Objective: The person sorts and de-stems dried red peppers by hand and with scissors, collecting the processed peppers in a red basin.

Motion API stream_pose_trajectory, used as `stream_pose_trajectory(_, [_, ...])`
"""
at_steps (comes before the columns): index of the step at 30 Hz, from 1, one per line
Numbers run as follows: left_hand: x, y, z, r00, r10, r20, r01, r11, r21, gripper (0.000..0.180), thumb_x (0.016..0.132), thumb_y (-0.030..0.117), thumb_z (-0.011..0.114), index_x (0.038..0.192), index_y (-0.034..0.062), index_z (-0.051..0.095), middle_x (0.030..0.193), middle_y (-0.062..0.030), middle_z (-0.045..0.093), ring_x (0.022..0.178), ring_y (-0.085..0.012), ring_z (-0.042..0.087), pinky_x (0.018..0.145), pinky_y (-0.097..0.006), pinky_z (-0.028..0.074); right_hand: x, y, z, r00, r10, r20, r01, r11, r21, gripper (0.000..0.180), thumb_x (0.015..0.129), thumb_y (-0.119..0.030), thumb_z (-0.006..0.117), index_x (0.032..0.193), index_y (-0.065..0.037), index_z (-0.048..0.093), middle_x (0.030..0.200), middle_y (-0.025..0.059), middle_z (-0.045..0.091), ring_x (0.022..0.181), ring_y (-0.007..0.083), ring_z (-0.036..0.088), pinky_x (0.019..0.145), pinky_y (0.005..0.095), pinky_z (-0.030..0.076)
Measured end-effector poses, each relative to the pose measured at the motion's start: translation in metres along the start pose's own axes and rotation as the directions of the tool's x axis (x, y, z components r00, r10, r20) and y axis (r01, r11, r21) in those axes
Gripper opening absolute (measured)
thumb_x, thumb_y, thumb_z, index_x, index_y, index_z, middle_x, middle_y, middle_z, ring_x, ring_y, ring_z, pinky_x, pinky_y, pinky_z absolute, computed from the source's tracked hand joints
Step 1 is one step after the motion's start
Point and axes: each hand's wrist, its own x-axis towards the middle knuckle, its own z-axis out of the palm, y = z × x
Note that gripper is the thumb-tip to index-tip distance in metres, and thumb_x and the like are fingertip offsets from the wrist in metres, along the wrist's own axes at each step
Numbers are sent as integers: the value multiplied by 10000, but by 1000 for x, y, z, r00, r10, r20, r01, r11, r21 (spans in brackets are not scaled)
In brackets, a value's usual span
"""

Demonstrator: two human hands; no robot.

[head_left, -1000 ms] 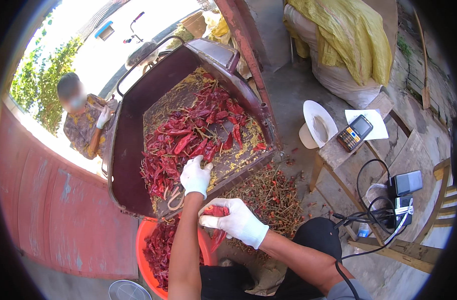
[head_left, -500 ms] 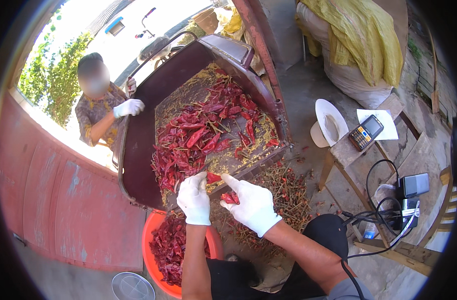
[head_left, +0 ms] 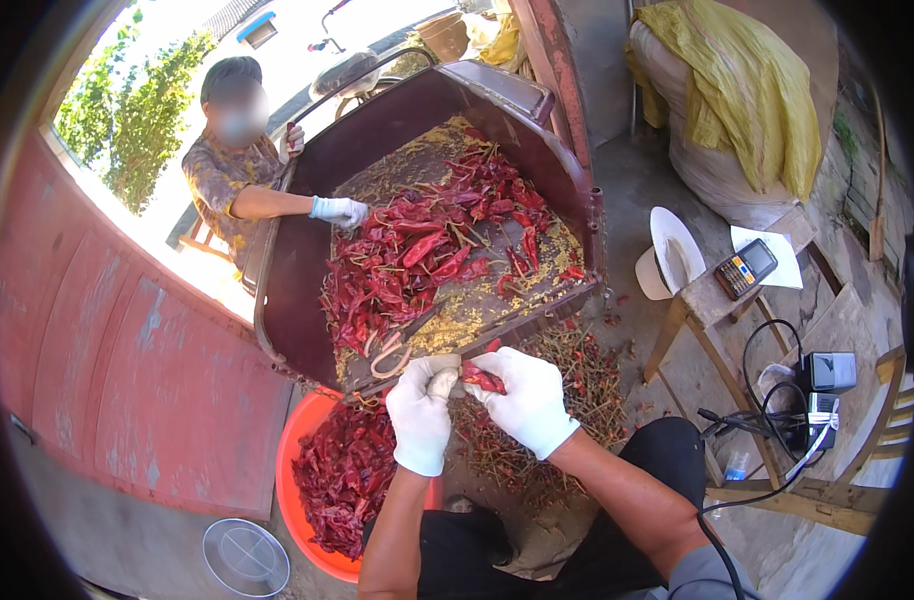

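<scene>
My two white-gloved hands meet just in front of the near edge of a metal cart bed. In my right hand is a dried red chili pepper, its end pointing toward my left hand. A small bit of red also shows above the right fingers. My left hand is closed, thumb and fingertips pressed together at that end of the pepper; what they pinch is hidden. Beyond my hands lies a heap of dried red chili peppers in the cart. Below my left hand stands an orange tub full of red peppers.
Across the cart, a person in white gloves reaches into the heap. Cut stems litter the ground at right. A wooden bench holds a handheld device; a white hat is beside it. A round sieve lies lower left.
My hands have come closer together, and the pepper between them now sits in my right fingers. The other person's gloved hand has moved from the cart's rim down to the heap. The view has shifted slightly.
</scene>
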Motion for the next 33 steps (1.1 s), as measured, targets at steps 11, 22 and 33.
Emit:
stream_pose_trajectory(11, [23, -33, -25, 962, -261, 75, 208, 530, -822, 213, 999, 213, 603, 1128, 44, 585, 875, -37, 650, 697, -152, 591, 587, -295, 486, 6, 1, 5, 808, 430, 402, -533, 245, 810, 212, 943, -173, 685, 1093, -32, 634, 889, 56, 711, 494, 79, 562, 390, 223, 419])
stream_pose_trajectory(22, [-19, 5, -9, 976, 120, 182, -151, 975, 164, 1044, 716, 640, 783, 1425, -49, 447, 1342, -223, 568, 1216, -300, 586, 1005, -399, 485, 9, -4, -1, 838, 302, 455, -529, 243, 813, 299, 968, -288, 656, 1146, -48, 638, 937, 3, 661, 754, 81, 600, 649, 251, 500])
stream_pose_trajectory(33, [-38, 3, 22, 985, 171, 30, -161, 840, 518, 960, 677, 312, 881, 1450, -4, 409, 1287, -217, 586, 1198, -369, 568, 994, -421, 482, -4, 3, 6, 802, 239, 548, -553, -53, 832, 395, 1045, -419, 472, 1203, -81, 601, 1076, 21, 648, 955, 129, 612, 876, 317, 501])
